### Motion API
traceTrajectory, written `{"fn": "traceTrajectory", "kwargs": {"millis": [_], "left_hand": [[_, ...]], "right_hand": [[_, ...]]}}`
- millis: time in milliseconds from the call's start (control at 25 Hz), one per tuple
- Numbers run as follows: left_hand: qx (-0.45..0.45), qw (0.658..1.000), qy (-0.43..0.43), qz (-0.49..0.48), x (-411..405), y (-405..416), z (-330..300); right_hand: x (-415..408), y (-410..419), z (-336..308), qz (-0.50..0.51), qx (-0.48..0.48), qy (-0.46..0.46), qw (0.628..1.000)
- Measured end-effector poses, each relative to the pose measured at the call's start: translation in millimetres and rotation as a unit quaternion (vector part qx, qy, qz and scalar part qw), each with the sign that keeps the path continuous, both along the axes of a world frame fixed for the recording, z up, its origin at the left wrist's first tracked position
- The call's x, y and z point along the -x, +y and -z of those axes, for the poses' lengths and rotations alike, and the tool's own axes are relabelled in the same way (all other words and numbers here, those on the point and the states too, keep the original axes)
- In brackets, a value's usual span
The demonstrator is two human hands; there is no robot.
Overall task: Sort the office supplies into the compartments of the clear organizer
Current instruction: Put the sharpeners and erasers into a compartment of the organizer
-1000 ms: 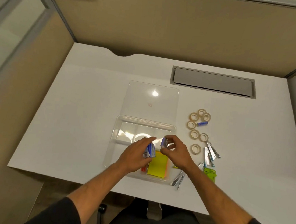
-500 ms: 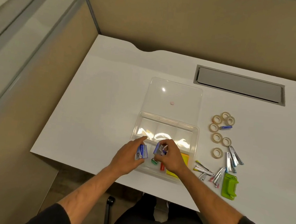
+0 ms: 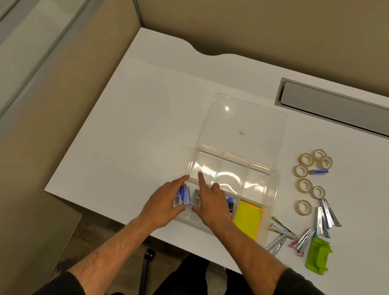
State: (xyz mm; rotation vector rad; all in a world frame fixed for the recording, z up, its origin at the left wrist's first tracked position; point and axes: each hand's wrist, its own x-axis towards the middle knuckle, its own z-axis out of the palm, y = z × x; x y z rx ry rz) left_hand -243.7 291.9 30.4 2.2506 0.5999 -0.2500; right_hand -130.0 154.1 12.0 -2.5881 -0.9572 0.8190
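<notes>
The clear organizer (image 3: pixel 232 189) sits at the lower centre of the frame, its long axis running left to right, its open lid (image 3: pixel 244 123) lying flat above it. The left hand (image 3: pixel 163 204) grips small blue-labelled boxes (image 3: pixel 183 196) over the lower-left compartment. The right hand (image 3: pixel 209 204) pinches a clear little box (image 3: pixel 196 197), index finger pointing up-frame. Yellow sticky notes (image 3: pixel 247 219) fill the lower-right compartment. Tape rolls (image 3: pixel 304 185), staplers (image 3: pixel 325 216) and a green hole punch (image 3: pixel 318 256) lie right of it.
</notes>
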Motion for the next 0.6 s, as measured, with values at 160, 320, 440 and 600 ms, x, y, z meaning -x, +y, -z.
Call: {"fn": "traceTrajectory", "kwargs": {"millis": [160, 320, 440, 600], "left_hand": [[0.014, 1.000, 0.004, -0.007, -1.3, 2.9, 4.7], [0.031, 0.999, 0.002, -0.011, -6.7, 5.5, 2.9], [0.023, 1.000, 0.006, -0.020, -9.9, 5.6, -0.8], [0.029, 0.999, 0.010, -0.022, -8.9, 3.0, -2.8]], "right_hand": [[-2.3, -0.7, 13.8, -0.024, 0.005, 0.001, 1.000], [-8.2, -8.8, 15.7, -0.055, -0.030, -0.023, 0.998], [-5.4, -10.9, 16.5, -0.058, -0.029, -0.024, 0.998], [-1.1, -11.4, 20.2, -0.069, -0.019, -0.068, 0.995]]}}
